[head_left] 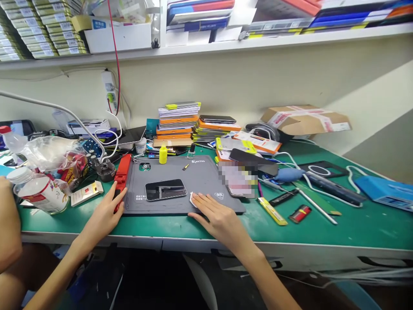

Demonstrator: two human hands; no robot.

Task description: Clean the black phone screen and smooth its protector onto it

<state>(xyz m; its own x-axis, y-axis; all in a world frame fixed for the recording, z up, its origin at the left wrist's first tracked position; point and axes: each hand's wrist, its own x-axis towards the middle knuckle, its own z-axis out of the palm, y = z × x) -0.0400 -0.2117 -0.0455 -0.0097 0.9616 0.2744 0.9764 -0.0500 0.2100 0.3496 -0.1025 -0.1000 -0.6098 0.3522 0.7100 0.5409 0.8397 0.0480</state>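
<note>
My right hand (219,215) lies over a small white tissue (192,199) on the grey work mat (167,170). Its fingers press the tissue against the mat, with the thumb held apart. My left hand (108,209) grips the near end of a long red holder (123,170) along the mat's left edge; part of that end is hidden by the fingers. Between both hands a phone (165,189) with a dark, reflecting screen lies flat on the mat. Behind it stand a yellow bottle (163,154) and a small clear bottle with a black cap (191,151). A small brass-coloured piece (186,167) lies near them.
Stacked thin boxes (177,125) stand by the wall. Right of the mat lie phones, a yellow packet (272,211), a red-black piece (300,213) and cables. A plastic jar (38,191) and a small carton (86,193) are left. Another person's arm (8,224) shows far left.
</note>
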